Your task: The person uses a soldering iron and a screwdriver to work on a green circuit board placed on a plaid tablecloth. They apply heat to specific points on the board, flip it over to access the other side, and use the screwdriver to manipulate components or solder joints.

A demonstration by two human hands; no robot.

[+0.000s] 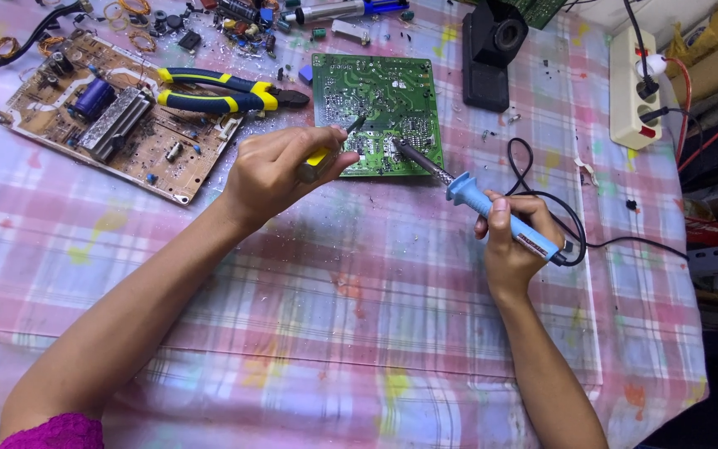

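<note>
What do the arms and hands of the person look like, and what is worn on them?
Both forearms are bare, and the left hand and right hand wear no gloves. No watch or bracelet shows on either wrist. Only the left arm shows clothing: a magenta sleeve with a lace-like texture, at the picture's bottom edge. The right arm leaves the picture bare.

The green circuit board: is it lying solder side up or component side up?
Solder side up: the green board shows only silver solder points, no parts.

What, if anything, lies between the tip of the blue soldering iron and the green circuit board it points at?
Nothing visible does. The right hand holds the soldering iron with its tip at the near edge of the green circuit board. The left hand brings a yellow-handled tool to the same edge from the other side, not across the iron's path.
</note>
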